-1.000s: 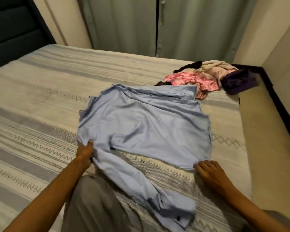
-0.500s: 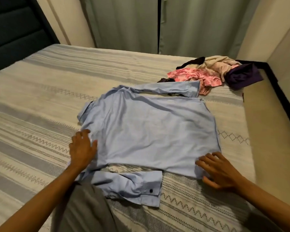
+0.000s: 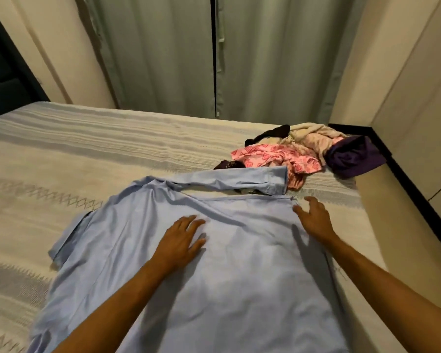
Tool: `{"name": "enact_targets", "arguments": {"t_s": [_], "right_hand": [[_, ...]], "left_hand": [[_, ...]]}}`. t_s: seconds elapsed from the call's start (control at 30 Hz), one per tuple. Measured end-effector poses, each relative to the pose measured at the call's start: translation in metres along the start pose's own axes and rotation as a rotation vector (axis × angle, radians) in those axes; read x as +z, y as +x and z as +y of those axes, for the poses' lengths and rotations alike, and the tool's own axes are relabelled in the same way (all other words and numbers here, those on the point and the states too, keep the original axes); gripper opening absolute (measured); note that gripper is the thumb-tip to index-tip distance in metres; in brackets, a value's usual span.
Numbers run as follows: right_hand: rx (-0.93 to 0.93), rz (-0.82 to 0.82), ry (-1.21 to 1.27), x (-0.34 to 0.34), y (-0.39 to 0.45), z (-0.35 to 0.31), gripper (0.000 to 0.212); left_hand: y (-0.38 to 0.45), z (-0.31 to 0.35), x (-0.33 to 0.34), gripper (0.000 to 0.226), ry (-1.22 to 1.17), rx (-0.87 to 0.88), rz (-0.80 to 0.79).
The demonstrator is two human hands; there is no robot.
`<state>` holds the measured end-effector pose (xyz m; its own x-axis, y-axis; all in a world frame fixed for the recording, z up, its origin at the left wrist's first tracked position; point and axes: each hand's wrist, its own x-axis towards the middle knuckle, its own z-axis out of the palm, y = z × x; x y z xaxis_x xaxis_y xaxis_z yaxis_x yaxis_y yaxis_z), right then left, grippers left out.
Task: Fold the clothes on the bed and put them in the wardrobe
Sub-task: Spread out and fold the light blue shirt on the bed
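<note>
A light blue long-sleeved shirt lies spread flat on the bed, one sleeve stretched along its far edge toward the right. My left hand rests flat on the middle of the shirt with fingers straight. At the shirt's far right corner my right hand has its fingers spread, touching the cloth at the hem. A heap of unfolded clothes, pink patterned, beige, black and purple, sits at the bed's far right corner.
Grey-green curtains hang behind the bed. A dark headboard stands at the left. The bed's dark frame edge runs along the right, with pale cabinet fronts beyond it.
Both hands left the shirt's near edge and moved forward over it: the left onto its middle, the right to its far right corner. The view has tilted closer.
</note>
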<state>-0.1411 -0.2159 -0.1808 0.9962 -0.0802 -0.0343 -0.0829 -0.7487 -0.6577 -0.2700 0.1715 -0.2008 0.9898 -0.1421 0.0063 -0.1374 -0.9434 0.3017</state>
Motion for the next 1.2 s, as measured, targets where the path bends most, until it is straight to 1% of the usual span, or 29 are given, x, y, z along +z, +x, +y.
{"name": "enact_targets", "arguments": {"t_s": [0.07, 0.1, 0.17, 0.23, 0.27, 0.33, 0.37, 0.4, 0.47, 0.53, 0.57, 0.63, 0.67, 0.77, 0.87, 0.93, 0.97, 1.03, 1.1, 1.17, 1.2], "right_hand": [[0.016, -0.075, -0.053, 0.014, 0.046, 0.0, 0.067], [-0.005, -0.104, -0.076, 0.019, 0.06, -0.002, 0.066], [-0.071, -0.14, -0.137, 0.031, 0.085, -0.003, 0.055], [-0.179, -0.176, -0.193, 0.035, 0.101, -0.005, 0.036], [-0.235, -0.199, -0.206, 0.034, 0.11, -0.003, 0.026], [-0.345, -0.199, -0.248, 0.027, 0.123, -0.001, 0.013], [-0.381, -0.158, -0.289, 0.022, 0.129, 0.002, 0.011], [-0.398, -0.095, -0.33, 0.018, 0.135, 0.007, 0.011], [-0.36, -0.009, -0.376, 0.016, 0.142, 0.018, 0.012], [-0.313, 0.032, -0.303, 0.022, 0.14, 0.024, 0.012], [-0.285, 0.091, -0.237, 0.024, 0.135, 0.024, 0.013], [-0.221, 0.215, -0.154, 0.027, 0.124, 0.024, 0.021], [-0.204, 0.219, -0.168, 0.027, 0.119, 0.025, 0.023], [-0.219, 0.075, -0.204, 0.023, 0.115, 0.026, 0.02], [-0.168, -0.011, -0.169, 0.014, 0.121, 0.022, 0.013], [-0.093, -0.068, -0.151, 0.012, 0.122, 0.019, 0.02], [-0.06, -0.076, -0.103, 0.01, 0.123, 0.017, 0.025], [0.015, -0.038, 0.09, 0.007, 0.126, 0.013, 0.022], [0.088, 0.05, 0.3, 0.008, 0.132, 0.007, 0.016], [0.083, 0.132, 0.347, 0.015, 0.141, 0.007, 0.015], [0.072, 0.145, 0.305, 0.02, 0.147, 0.009, 0.015]], "left_hand": [[0.047, -0.016, -0.002, 0.06, 0.037, 0.012, 0.029], [0.067, -0.024, -0.007, 0.06, 0.071, 0.024, 0.047], [0.105, -0.038, -0.017, 0.066, 0.124, 0.041, 0.051], [0.13, -0.046, -0.032, 0.078, 0.167, 0.005, -0.021], [0.141, -0.052, -0.038, 0.079, 0.199, -0.026, -0.072], [0.16, -0.068, -0.046, 0.065, 0.313, -0.061, -0.166], [0.166, -0.076, -0.049, 0.058, 0.358, -0.057, -0.198], [0.171, -0.083, -0.051, 0.056, 0.384, -0.035, -0.218], [0.174, -0.093, -0.055, 0.059, 0.388, 0.031, -0.238], [0.174, -0.097, -0.058, 0.044, 0.408, 0.095, -0.237], [0.174, -0.098, -0.058, 0.035, 0.433, 0.114, -0.227], [0.172, -0.101, -0.055, 0.03, 0.451, 0.139, -0.157], [0.171, -0.103, -0.054, 0.03, 0.455, 0.143, -0.108], [0.17, -0.111, -0.055, 0.028, 0.412, 0.125, 0.011], [0.169, -0.115, -0.06, 0.024, 0.302, 0.084, -0.013], [0.167, -0.114, -0.063, 0.024, 0.235, 0.044, -0.022], [0.166, -0.114, -0.065, 0.024, 0.217, 0.023, -0.013], [0.169, -0.115, -0.067, 0.028, 0.214, -0.012, 0.018], [0.174, -0.116, -0.068, 0.031, 0.245, -0.057, 0.076], [0.183, -0.114, -0.062, 0.031, 0.262, -0.123, 0.13], [0.189, -0.112, -0.057, 0.03, 0.291, -0.162, 0.137]]}}
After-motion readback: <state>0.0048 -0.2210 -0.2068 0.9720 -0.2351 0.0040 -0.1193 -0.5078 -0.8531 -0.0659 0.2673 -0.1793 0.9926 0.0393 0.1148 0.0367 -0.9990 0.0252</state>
